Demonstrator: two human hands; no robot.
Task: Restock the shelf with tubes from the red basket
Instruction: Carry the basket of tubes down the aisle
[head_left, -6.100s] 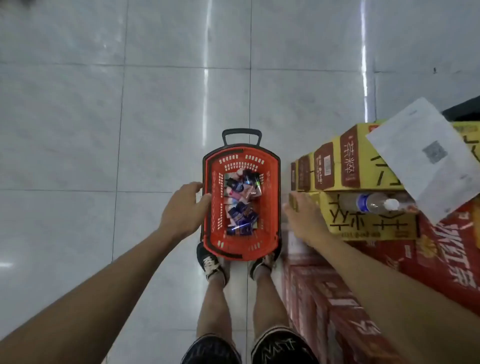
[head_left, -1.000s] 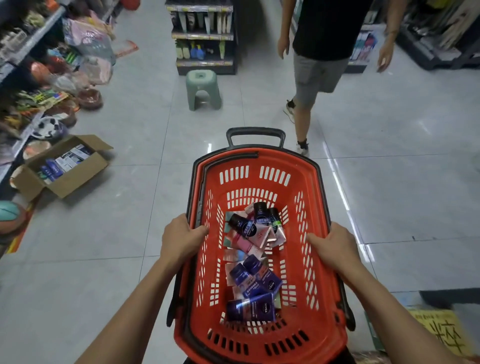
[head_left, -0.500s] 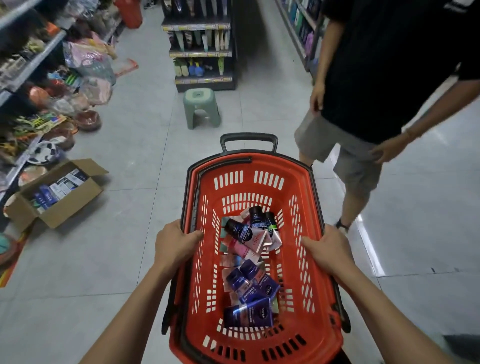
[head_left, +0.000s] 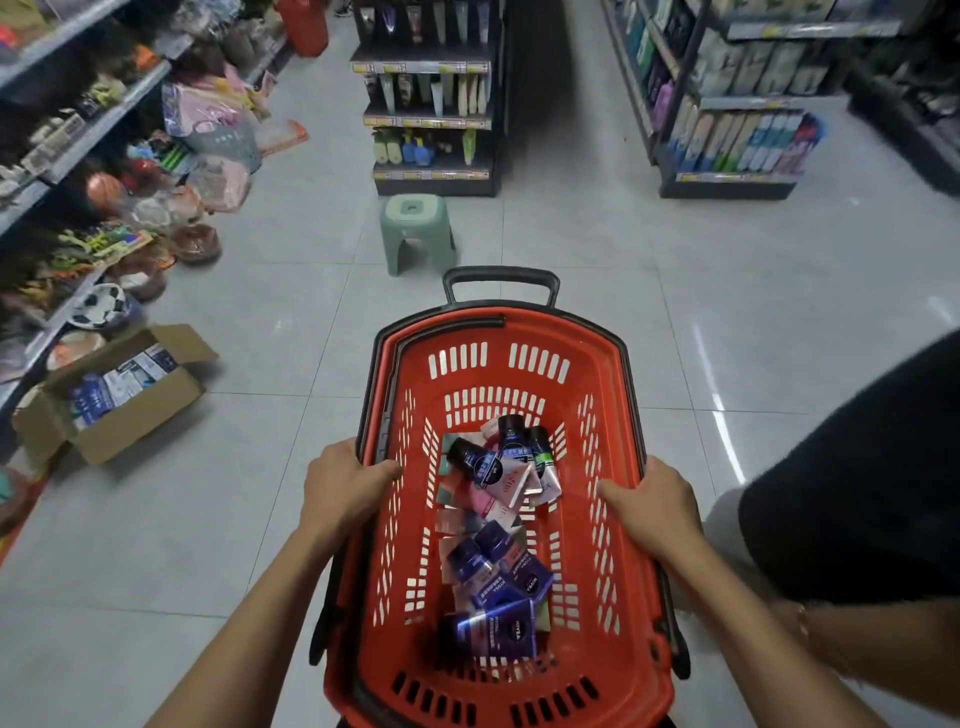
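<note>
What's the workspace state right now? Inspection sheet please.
Surface: grey tiled floor, aisle ahead open.
Job's things: red basket held up, tubes piled inside.
Clutter: green stool ahead; open cardboard box on floor at left.
Hands: left hand and right hand each grip a basket side rim.
Cables: nothing seen.
Surroundings: stocked shelf unit ahead; another person's dark top close at right.
</note>
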